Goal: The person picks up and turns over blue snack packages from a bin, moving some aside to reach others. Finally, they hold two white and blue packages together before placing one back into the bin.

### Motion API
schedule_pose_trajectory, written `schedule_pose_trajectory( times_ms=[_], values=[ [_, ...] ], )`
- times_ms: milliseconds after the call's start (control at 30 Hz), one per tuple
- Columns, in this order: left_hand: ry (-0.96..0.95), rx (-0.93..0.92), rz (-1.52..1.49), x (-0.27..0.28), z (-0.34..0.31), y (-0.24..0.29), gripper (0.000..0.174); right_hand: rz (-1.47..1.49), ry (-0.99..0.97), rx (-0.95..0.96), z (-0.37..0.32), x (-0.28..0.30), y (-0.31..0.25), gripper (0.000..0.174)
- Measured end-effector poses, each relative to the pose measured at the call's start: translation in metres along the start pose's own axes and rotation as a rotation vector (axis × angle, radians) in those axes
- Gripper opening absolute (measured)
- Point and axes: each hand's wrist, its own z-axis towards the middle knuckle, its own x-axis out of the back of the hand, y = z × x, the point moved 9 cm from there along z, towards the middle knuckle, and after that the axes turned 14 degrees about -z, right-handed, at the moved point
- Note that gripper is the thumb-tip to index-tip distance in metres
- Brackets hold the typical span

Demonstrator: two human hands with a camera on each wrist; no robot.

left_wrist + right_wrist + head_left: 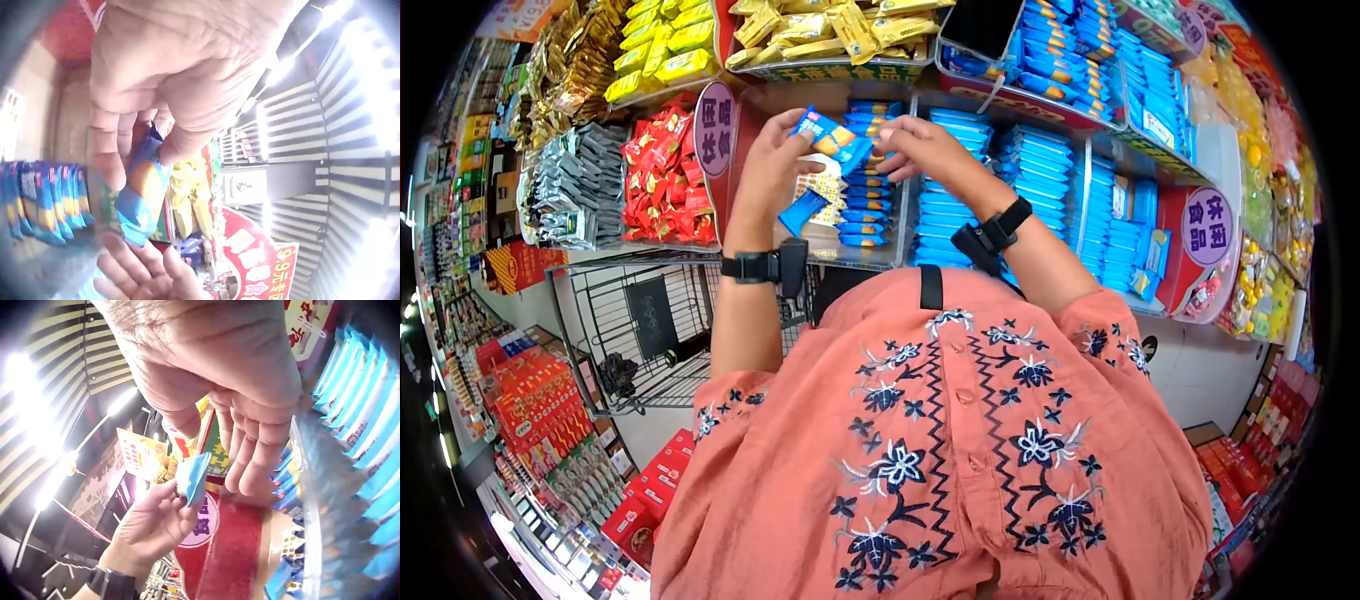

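Note:
Over a bin of snacks, my left hand (770, 168) pinches one end of a small blue packet (832, 137) with a yellow-orange biscuit pictured on it. In the left wrist view, thumb and fingers close on the upper end of this packet (144, 187), which hangs at a slant. My right hand (930, 150) is close to the packet's other end, its fingers loosely bent. The right wrist view shows nothing between the right hand's (231, 381) thumb and fingers. Beneath both hands, a row of similar blue packets (864, 205) lies beside one loose blue packet (803, 213).
Clear dividers (906, 190) part the bins. Lighter blue packets (953, 210) fill bins at right; red packets (665, 175) and silver packets (565, 190) lie at left. Yellow packets (840, 30) are on the upper tier. A wire shopping cart (640, 330) stands at lower left.

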Motion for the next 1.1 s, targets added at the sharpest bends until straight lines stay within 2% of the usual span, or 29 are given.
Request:
schedule_pose_trajectory(
  times_ms=[100, 233, 333, 633, 767, 1100],
  values=[
    [-0.033, -0.040, -0.199, -0.015, -0.008, -0.008, 0.038, 0.084, -0.033, 0.043, -0.010, -0.007, -0.019, 0.044],
    [-0.007, -0.054, -0.251, -0.029, -0.016, -0.012, 0.037, 0.059, -0.053, 0.096, -0.009, -0.004, -0.021, 0.038],
    [-0.014, -0.019, -0.302, -0.035, -0.022, -0.011, 0.036, 0.149, -0.022, 0.100, -0.010, 0.004, -0.016, 0.034],
    [-0.016, -0.047, -0.222, -0.029, -0.026, -0.009, 0.029, 0.172, -0.004, 0.096, -0.018, 0.006, -0.020, 0.029],
    [0.013, -0.044, -0.203, -0.028, -0.028, -0.010, 0.038, 0.192, -0.013, 0.102, -0.014, 0.006, -0.012, 0.028],
    [0.034, -0.032, -0.146, -0.018, -0.032, -0.016, 0.041, 0.128, 0.006, 0.059, -0.012, 0.005, -0.005, 0.025]
  ],
)
